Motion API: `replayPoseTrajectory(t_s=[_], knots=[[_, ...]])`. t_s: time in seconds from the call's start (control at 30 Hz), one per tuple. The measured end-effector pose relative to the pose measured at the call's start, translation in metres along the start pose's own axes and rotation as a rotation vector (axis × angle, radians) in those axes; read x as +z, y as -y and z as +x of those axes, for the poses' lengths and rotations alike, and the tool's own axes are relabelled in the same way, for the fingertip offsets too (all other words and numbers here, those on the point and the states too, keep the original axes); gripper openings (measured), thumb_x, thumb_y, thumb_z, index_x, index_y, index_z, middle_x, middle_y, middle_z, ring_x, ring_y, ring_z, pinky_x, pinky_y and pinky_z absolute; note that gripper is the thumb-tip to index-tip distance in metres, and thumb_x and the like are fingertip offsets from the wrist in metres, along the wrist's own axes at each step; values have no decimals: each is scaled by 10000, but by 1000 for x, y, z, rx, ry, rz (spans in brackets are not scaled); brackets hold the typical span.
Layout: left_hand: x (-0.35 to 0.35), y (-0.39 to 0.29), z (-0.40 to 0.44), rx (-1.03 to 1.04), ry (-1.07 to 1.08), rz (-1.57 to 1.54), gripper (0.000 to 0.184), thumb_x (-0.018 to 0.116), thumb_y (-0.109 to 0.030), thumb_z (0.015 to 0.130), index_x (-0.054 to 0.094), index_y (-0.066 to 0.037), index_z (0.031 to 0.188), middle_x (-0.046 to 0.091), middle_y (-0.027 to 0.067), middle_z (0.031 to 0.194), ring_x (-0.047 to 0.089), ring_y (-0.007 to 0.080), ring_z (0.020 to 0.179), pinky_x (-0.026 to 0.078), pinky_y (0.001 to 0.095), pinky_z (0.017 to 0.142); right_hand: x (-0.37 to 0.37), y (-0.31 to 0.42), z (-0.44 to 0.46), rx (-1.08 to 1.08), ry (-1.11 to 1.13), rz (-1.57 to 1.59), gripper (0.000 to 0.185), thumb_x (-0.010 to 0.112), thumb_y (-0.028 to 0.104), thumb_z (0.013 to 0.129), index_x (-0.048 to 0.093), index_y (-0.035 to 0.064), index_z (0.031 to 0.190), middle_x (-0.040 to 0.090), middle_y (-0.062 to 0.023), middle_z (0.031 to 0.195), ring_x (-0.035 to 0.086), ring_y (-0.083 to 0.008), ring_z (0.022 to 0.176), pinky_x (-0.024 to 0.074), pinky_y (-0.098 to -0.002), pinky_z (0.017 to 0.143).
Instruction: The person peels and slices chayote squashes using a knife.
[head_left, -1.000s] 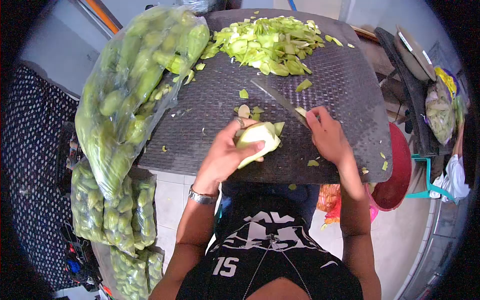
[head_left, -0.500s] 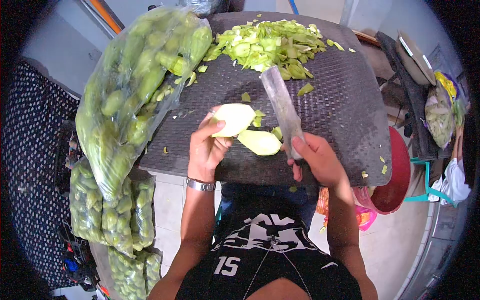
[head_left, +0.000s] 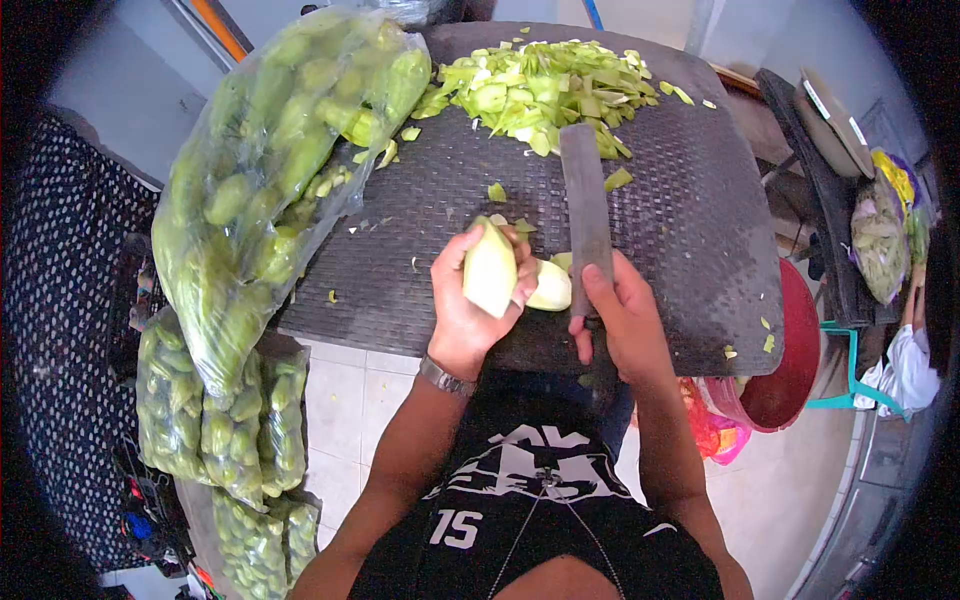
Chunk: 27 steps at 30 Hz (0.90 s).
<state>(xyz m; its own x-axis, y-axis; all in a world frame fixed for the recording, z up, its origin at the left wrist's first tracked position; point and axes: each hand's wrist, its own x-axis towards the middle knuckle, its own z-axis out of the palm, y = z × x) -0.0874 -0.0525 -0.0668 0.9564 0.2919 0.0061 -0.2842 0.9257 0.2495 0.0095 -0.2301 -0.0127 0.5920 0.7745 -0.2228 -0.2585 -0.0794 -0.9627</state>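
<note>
My left hand [head_left: 463, 310] is wrapped round a pale green peeled piece of vegetable [head_left: 490, 272], above the front part of the dark woven tabletop [head_left: 690, 240]. Just right of it another pale cut piece [head_left: 550, 287] lies on the table, partly hidden by my left fingers. My right hand [head_left: 630, 320] grips a wide-bladed knife [head_left: 586, 200], its blade pointing away from me and its handle mostly covered by my fingers. Beyond the blade is a heap of green peelings [head_left: 545, 85].
A large clear bag of green vegetables [head_left: 270, 170] covers the table's left side. Smaller filled bags [head_left: 230, 430] sit below it at the left. A red tub [head_left: 795, 350] and a teal stool [head_left: 855, 375] stand at the right.
A second ago my left hand held one larger vegetable; now it grips one piece and another lies on the table. The knife has turned from slanting left to pointing nearly straight away.
</note>
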Motion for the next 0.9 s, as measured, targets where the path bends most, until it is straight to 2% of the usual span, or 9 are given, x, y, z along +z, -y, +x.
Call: replayPoseTrajectory(t_s=[0.03, 0.1, 0.23, 0.27, 0.37, 0.47, 0.57, 0.87, 0.9], knots=[[17, 5, 0, 37, -86, -28, 418, 576, -413, 976, 606, -17, 1109, 595, 102, 902, 596, 254, 854, 503, 377, 796, -4, 3, -4, 9, -17, -62, 301, 543, 234, 1075, 539, 39, 1304, 621, -68, 760, 566, -140, 487, 495, -309, 446], [38, 3, -1, 60, -199, 35, 483, 553, -480, 991, 623, -18, 1113, 635, 152, 1027, 614, 282, 961, 492, 396, 869, -3, 13, -22, -5, -66, -241, 417, 567, 213, 1053, 477, 80, 1438, 656, -89, 774, 588, -148, 496, 519, -315, 472], [42, -8, 2, 101, -210, 194, 589, 472, -583, 1026, 648, -28, 1116, 700, 143, 994, 684, 277, 845, 568, 411, 775, 3, 18, -49, 2, -13, -429, 685, 610, 185, 1017, 296, 187, 1626, 702, -118, 784, 623, -151, 517, 550, -318, 523], [45, -5, 5, 169, -304, 212, 587, 455, -584, 1035, 656, -37, 1103, 715, 135, 952, 707, 279, 791, 595, 420, 732, 2, 17, -52, 26, 37, -443, 708, 598, 170, 1021, 264, 234, 1642, 707, -106, 773, 627, -151, 520, 555, -323, 545], [29, -10, 15, 218, -305, 249, 573, 454, -573, 1040, 642, -35, 1110, 709, 171, 1022, 709, 324, 896, 589, 464, 827, 4, 9, -62, 142, 48, -439, 693, 597, 172, 1024, 285, 256, 1636, 715, -100, 775, 649, -152, 546, 568, -333, 577], [36, -7, 21, 254, -258, 252, 563, 457, -566, 1043, 621, -32, 1105, 693, 196, 1075, 690, 371, 987, 560, 501, 902, 4, -1, -69, 104, 39, -455, 675, 597, 177, 1027, 306, 262, 1630, 720, -98, 785, 671, -148, 583, 575, -336, 601], [33, -6, 24, 241, -201, 237, 554, 459, -568, 1043, 603, -34, 1088, 677, 211, 1110, 666, 401, 1055, 535, 514, 943, 2, 4, -73, 169, 50, -436, 666, 595, 127, 1031, 321, 238, 1628, 698, -61, 801, 612, -85, 572, 525, -271, 519], [41, 6, 23, 170, -188, 259, 554, 444, -593, 1044, 617, -67, 1054, 693, 173, 1044, 703, 384, 931, 565, 500, 864, 2, -13, -73, 18, 27, -446, 653, 574, 128, 1038, 316, 225, 1630, 690, -39, 788, 613, -84, 571, 522, -268, 516], [43, 9, 22, 154, -200, 265, 561, 440, -598, 1044, 619, -67, 1060, 692, 174, 1048, 705, 382, 937, 567, 497, 863, 2, -12, -71, 33, 30, -444, 653, 578, 133, 1036, 318, 226, 1628, 707, -72, 815, 639, -110, 591, 545, -295, 562]])
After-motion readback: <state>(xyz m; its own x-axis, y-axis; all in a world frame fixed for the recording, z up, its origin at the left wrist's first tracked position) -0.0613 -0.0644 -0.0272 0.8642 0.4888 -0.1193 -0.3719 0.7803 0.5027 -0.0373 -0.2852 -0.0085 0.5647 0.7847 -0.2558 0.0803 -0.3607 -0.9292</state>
